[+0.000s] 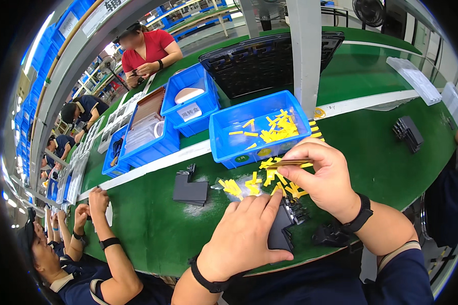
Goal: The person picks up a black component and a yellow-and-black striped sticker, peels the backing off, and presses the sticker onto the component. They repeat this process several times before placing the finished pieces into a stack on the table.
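Beside the blue bin, my right hand (324,178) pinches a thin, flat brownish strip-like piece (286,163) between thumb and fingers, raised above the table. Below and to its left, my left hand (241,231) rests over a small stack of flat black parts (281,227), thumb along the near edge and index finger at the far end; the other fingertips are partly hidden. Small yellow strips (253,185) lie scattered just beyond my left hand, some on a clear plastic bag. More yellow strips (280,129) fill part of the blue bin (223,148).
Another black stack (190,189) lies left on the green table (152,208), a third (408,133) far right. Blue bins (163,145) stand back left near a grey post (306,61) and a black tray (249,66). Co-workers (99,274) sit at left; one in red (150,48) works opposite.
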The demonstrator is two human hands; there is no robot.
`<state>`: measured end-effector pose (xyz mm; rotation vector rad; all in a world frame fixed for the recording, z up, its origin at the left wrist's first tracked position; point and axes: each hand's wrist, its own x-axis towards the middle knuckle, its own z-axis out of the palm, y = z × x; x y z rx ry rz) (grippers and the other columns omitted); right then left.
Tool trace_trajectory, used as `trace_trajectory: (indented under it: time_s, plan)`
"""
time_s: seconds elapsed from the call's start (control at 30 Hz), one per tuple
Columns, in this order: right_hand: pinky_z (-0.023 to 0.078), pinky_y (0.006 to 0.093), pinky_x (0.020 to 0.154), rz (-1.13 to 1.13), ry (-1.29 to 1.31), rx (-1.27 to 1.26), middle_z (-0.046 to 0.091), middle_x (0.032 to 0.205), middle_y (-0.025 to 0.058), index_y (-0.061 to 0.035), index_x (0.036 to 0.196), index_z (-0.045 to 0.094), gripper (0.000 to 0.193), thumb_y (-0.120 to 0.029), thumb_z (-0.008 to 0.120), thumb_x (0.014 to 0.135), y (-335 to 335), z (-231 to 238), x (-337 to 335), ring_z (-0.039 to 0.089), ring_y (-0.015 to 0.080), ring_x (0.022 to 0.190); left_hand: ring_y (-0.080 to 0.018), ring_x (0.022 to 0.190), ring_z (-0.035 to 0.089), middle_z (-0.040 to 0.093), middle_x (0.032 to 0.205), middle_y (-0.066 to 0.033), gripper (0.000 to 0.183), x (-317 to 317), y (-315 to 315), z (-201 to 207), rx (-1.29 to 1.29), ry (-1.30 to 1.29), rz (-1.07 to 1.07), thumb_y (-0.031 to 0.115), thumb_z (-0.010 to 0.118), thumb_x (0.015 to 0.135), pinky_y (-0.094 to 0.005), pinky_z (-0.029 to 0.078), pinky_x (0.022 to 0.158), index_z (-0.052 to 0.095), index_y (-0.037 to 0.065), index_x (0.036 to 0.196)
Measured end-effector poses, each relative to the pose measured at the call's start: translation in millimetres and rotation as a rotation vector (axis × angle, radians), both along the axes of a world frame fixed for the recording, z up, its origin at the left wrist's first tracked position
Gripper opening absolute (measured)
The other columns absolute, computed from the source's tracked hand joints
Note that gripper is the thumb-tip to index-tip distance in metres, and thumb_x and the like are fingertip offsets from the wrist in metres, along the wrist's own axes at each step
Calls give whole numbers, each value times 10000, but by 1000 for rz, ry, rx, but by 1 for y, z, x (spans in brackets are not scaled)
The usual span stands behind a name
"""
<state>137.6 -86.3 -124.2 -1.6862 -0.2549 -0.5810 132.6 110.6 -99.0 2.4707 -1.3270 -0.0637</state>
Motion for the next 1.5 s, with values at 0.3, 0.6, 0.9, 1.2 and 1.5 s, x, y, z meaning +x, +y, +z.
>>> trace_trajectory:
  time_s: [0.3,0.6,0.9,1.2,1.5]
  plan:
    - [461,256,588,9,-74,-70,652,824,75,11,942,724,147,-11,723,796,4,3,-2,578,118,655,-353,989,580,594,1115,-187,936,12,3,-4,-223,-36,55,270,885,601,-407,474,867,430,-38,1358]
    - [461,261,584,20,-67,-111,651,823,76,-4,966,725,168,-12,717,798,6,3,-4,583,121,648,-343,1053,574,596,1147,-187,890,-1,7,2,-4,19,110,431,863,596,-399,481,924,535,-75,1250]
    - [473,266,592,21,-81,-100,652,812,81,-4,965,726,177,-8,721,788,6,1,-3,599,135,654,-351,1033,577,600,1132,-202,883,-5,4,3,-31,8,98,340,867,614,-408,472,909,488,-88,1287]
    - [505,309,713,27,-101,-37,687,860,107,-1,923,718,160,16,725,764,16,1,-12,650,208,782,-212,942,656,642,1002,-102,299,9,3,-16,-795,638,343,50,691,869,-320,529,771,580,-24,1137]
    - [503,335,833,23,-204,-153,702,848,81,-15,883,724,176,61,731,725,11,0,-9,645,220,908,-26,877,530,638,954,5,274,8,-4,-28,-973,931,302,1,630,917,-196,453,732,522,-2,1169]
